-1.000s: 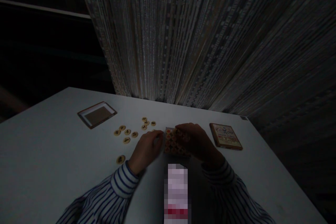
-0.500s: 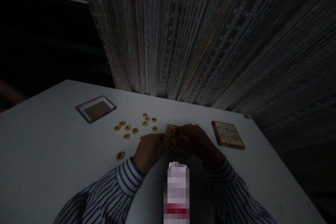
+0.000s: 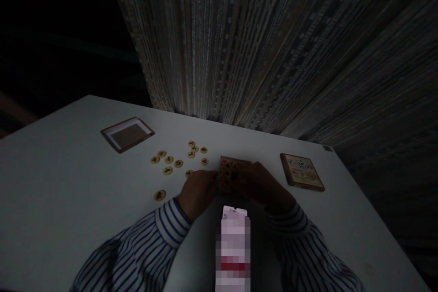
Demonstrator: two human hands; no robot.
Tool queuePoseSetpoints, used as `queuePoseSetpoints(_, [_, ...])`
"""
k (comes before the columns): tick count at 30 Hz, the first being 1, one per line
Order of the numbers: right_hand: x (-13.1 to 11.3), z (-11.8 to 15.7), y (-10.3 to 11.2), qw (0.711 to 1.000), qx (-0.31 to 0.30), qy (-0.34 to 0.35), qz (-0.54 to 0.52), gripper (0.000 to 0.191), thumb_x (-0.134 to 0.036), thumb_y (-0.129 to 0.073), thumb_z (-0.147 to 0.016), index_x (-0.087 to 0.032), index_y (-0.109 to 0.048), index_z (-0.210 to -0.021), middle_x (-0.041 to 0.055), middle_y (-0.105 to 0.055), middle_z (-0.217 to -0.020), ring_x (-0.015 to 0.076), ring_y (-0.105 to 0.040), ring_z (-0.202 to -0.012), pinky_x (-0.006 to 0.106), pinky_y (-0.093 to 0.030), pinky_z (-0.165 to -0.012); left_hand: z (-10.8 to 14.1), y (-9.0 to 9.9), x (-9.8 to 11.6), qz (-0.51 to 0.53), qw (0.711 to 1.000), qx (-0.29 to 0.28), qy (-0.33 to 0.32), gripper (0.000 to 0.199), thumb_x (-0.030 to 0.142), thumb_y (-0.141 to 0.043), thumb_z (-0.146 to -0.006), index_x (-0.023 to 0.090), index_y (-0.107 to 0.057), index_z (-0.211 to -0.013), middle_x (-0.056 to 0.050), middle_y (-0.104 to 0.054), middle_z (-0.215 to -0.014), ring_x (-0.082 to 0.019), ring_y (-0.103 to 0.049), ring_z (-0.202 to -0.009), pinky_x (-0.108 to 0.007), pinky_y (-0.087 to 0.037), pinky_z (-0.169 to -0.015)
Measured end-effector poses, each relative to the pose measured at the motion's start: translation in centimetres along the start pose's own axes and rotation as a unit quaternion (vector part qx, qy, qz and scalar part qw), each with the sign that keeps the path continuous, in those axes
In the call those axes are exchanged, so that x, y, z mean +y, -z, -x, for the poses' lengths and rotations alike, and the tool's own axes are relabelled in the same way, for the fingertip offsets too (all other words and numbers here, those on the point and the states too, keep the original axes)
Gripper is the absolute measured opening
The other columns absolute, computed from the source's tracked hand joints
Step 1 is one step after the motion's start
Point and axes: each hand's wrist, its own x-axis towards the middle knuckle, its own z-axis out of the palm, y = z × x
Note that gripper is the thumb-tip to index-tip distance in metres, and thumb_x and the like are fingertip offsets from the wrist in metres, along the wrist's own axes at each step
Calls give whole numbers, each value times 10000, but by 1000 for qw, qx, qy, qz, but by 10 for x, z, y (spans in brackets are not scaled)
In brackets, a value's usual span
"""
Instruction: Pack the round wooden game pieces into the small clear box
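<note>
A small open box (image 3: 221,159) of round xiangqi pieces (image 3: 225,169) with reddish markings stands between my hands. My left hand (image 3: 198,192) is closed at the left wall of the box, its fingertips against it. Over the right part of the box, my right hand (image 3: 265,185) has its fingers curled down among the pieces. Shadow hides its fingertips, and anything they pinch cannot be made out. Left of the box lie several loose xiangqi pieces (image 3: 178,163) with dark markings. One piece (image 3: 159,195) lies apart, nearer my left sleeve.
A shallow brown-edged tray or lid (image 3: 149,135) lies at the back left of the white table (image 3: 68,178). At the right is a flat printed box (image 3: 303,172). A pixelated pale object (image 3: 234,246) is at the front centre. Behind hangs a striped curtain (image 3: 212,45).
My right hand's fingers have drawn slightly right, uncovering a little more of the boxed pieces. My left hand stays at the box. The whole view has shifted slightly.
</note>
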Motion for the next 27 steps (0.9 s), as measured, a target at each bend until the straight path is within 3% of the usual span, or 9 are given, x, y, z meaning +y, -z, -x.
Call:
queuePoseSetpoints(7, [0,0,-6,1000,4,25,14,119,-309,-591,-782,-197,-629,-801,39,-671,-820,157,-601,-773,249,-408,-606,0,-1,-1,-9,1000,-1,4,303,226,-403,-840,170,-631,-1032,-103,-688,-920,-250,-630,-854,-381,-454,-746])
queuePoseSetpoints(12, [1,0,-7,1000,-8,26,-1,104,-274,-614,-751,-191,-621,-689,16,-652,-696,134,-584,-646,242,-380,-546,0,-1,-1,-7,1000,9,3,296,230,-411,-835,165,-643,-1008,-111,-690,-906,-252,-631,-839,-384,-462,-744])
queuePoseSetpoints(21, [3,0,-9,999,-39,21,16,136,-292,-591,-770,-181,-632,-705,30,-656,-701,137,-579,-654,247,-374,-558,0,-1,-2,-5,1000,4,-4,294,233,-399,-843,168,-647,-988,-108,-690,-876,-256,-630,-826,-377,-452,-721])
queuePoseSetpoints(27, [3,-1,-12,999,-22,36,-8,153,-297,-594,-776,-175,-625,-688,26,-652,-695,132,-575,-652,245,-386,-572,0,-3,-4,-2,1000,6,6,289,235,-405,-843,163,-649,-979,-114,-684,-881,-251,-623,-826,-378,-441,-740])
